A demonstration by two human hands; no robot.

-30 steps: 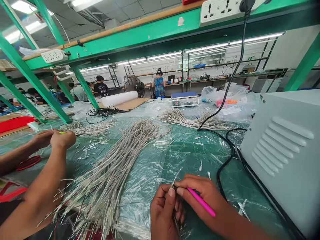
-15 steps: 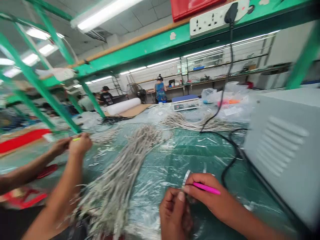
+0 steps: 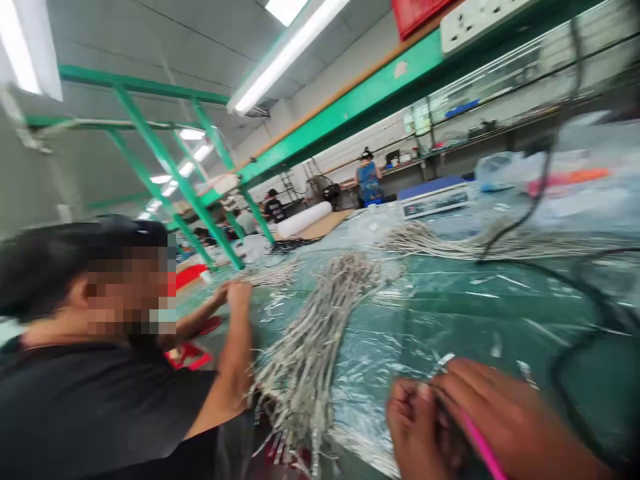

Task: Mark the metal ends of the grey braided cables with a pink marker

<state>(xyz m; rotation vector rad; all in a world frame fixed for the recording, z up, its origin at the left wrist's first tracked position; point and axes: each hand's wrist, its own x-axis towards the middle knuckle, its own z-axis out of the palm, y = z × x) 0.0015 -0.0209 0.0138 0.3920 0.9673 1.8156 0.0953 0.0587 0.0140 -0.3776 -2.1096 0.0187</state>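
My left hand (image 3: 417,427) sits at the bottom of the head view, fingers curled around a thin grey wire (image 3: 440,365) whose end pokes up between both hands. My right hand (image 3: 505,417) is closed on a pink tool (image 3: 483,450) and pinches at the same wire. Both hands are blurred by motion. A long bundle of grey wires (image 3: 320,333) lies on the plastic-covered green table (image 3: 450,313) just left of my hands.
A co-worker in a black shirt (image 3: 95,407) sits close on my left, both hands (image 3: 233,293) at the bundle's far end. More wires (image 3: 450,243), a black cable (image 3: 575,287), a scale (image 3: 433,197) and green frame posts (image 3: 170,173) stand beyond.
The view has swung left, bringing the co-worker's head and body in. The grey machine at right has left the picture. My hands stay together on the wire.
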